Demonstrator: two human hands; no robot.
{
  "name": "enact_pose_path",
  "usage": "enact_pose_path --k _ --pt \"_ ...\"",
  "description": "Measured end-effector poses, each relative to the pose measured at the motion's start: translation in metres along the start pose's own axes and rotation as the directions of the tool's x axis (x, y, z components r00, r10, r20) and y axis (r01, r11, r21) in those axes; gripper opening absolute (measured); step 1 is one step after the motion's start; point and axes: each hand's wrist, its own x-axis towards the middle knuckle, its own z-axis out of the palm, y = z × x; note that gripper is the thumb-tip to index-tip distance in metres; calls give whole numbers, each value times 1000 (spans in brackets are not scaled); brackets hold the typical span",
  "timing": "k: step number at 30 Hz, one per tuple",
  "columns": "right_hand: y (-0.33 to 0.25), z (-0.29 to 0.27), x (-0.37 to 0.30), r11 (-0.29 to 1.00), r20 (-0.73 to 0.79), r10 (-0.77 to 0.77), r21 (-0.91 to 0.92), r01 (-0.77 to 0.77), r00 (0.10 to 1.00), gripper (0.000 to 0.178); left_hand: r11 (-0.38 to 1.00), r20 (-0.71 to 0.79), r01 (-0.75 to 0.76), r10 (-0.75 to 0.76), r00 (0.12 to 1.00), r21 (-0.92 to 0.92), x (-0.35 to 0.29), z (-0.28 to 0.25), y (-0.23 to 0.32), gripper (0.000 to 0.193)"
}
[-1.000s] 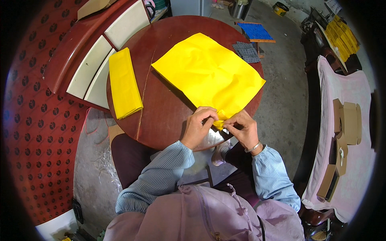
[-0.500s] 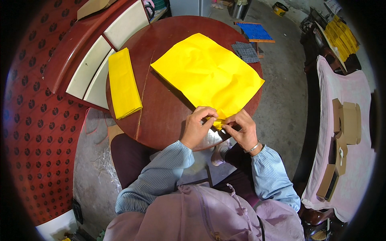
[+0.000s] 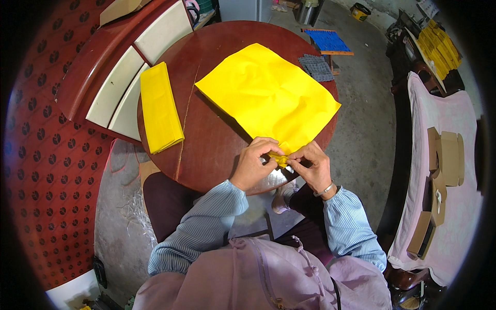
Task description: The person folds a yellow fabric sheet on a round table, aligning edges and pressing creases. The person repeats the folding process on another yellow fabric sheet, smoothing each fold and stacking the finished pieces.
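Observation:
A large yellow sheet point(image 3: 274, 93), cloth-like with soft creases, lies spread over the round dark-red table point(image 3: 206, 155). Its near corner is gathered into small folds at the table's front edge. My left hand point(image 3: 254, 163) pinches that corner from the left, thumb and fingers closed on it. From the other side my right hand point(image 3: 311, 165) grips the same bunched corner, fingertips close to the left ones. The fingers partly hide the folds. To the left on the table rests a folded stack of yellow cloth point(image 3: 161, 108), apart from both hands.
A grey textured cloth point(image 3: 316, 68) lies at the table's far right edge, beside a stool with a blue woven seat point(image 3: 329, 41). Cream-and-red furniture point(image 3: 116, 85) borders the table's left. Open cardboard boxes point(image 3: 449, 157) sit on a pink-covered bench point(image 3: 413, 227) at the right.
The fingers have shifted slightly on the gathered corner, and the left fingertips now reach further over the folds. The sheet and the folded stack stay essentially in place.

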Motion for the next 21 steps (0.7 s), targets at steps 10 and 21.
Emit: enact_pose_path --k 10,21 --pt "-7 -7 3 969 27 -150 -194 152 988 17 977 -81 115 -131 988 -177 0 12 -8 16" --pt "-1 0 2 998 -26 -53 -41 52 998 18 1000 -9 -8 7 1000 -9 -1 1 -2 12"
